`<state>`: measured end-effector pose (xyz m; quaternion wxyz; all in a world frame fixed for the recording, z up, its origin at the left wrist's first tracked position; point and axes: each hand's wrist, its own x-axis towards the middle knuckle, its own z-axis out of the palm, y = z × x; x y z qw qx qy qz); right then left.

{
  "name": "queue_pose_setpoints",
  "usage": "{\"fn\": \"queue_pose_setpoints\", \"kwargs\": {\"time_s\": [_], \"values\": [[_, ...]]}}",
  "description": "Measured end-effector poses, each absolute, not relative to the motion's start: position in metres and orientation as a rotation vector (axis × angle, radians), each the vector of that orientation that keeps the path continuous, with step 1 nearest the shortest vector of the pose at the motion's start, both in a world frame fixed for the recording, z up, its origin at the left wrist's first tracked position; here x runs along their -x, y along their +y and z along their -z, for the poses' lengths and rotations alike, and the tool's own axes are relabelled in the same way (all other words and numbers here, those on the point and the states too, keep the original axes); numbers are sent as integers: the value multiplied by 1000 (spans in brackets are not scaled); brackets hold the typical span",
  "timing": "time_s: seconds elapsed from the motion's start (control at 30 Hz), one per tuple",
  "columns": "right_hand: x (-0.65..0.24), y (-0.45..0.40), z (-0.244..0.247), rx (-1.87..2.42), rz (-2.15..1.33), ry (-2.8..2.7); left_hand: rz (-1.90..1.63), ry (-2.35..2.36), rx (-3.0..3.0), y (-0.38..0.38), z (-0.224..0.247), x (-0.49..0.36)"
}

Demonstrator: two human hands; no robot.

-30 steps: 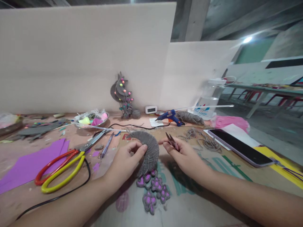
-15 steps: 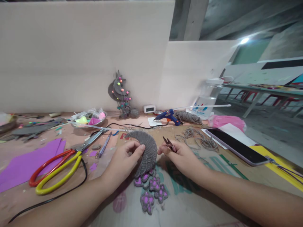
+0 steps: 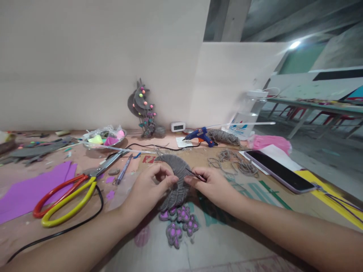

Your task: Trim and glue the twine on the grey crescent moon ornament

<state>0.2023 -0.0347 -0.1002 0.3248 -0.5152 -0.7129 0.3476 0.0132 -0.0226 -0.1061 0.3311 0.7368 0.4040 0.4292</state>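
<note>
A grey yarn-wrapped crescent moon (image 3: 180,168) is between my hands, over a cardboard sheet. My left hand (image 3: 154,185) is closed at its left side, thumb and forefinger pinched over its face. A loose strand between those fingertips is too fine to make out. In my right hand (image 3: 211,185) are small dark thread snips (image 3: 195,173), their points against the crescent's right edge. Below the crescent lie several purple flowers edged in grey yarn (image 3: 174,232).
Large scissors (image 3: 69,202) with red and yellow handles and purple foam sheets (image 3: 42,185) lie left. Behind are a blue glue gun (image 3: 200,136), a small clock (image 3: 178,127) and a decorated moon ornament (image 3: 143,102). A phone (image 3: 279,172), loose yarn (image 3: 244,166) and a water bottle (image 3: 249,113) are right.
My right hand has moved left, bringing the snips onto the crescent. My left thumb has shifted right across its face. The view has shifted slightly.
</note>
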Motion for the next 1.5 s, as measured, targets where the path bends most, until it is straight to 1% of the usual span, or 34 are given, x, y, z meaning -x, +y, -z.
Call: {"fn": "queue_pose_setpoints", "kwargs": {"time_s": [0.17, 0.33, 0.53, 0.63, 0.7, 0.87, 1.07, 1.13, 1.3, 1.5], "values": [[-199, -38, 97, 1344, -811, -1918, -1212, 859, -2185, -27, 107, -12], [-201, -36, 101, 1328, -747, -1972, -1169, 904, -2198, -28, 105, -12], [-201, -37, 102, 1307, -729, -2034, -1089, 902, -2235, -29, 102, -12], [-200, -38, 99, 1303, -743, -1993, -1104, 897, -2195, -31, 102, -12], [-200, -37, 96, 1307, -788, -1916, -1137, 926, -2100, -31, 104, -12], [-204, -32, 94, 1173, -1052, -1680, -1142, 1090, -1935, -24, 109, -11], [-204, -32, 95, 1070, -1212, -1670, -1032, 1028, -1762, -17, 110, -14], [-203, -33, 96, 1098, -1183, -1709, -986, 987, -1725, -18, 108, -15], [-201, -31, 98, 1271, -917, -1823, -921, 1027, -1766, -21, 105, -17], [-201, -29, 94, 1241, -880, -1808, -934, 1042, -1828, -20, 110, -16]]}}
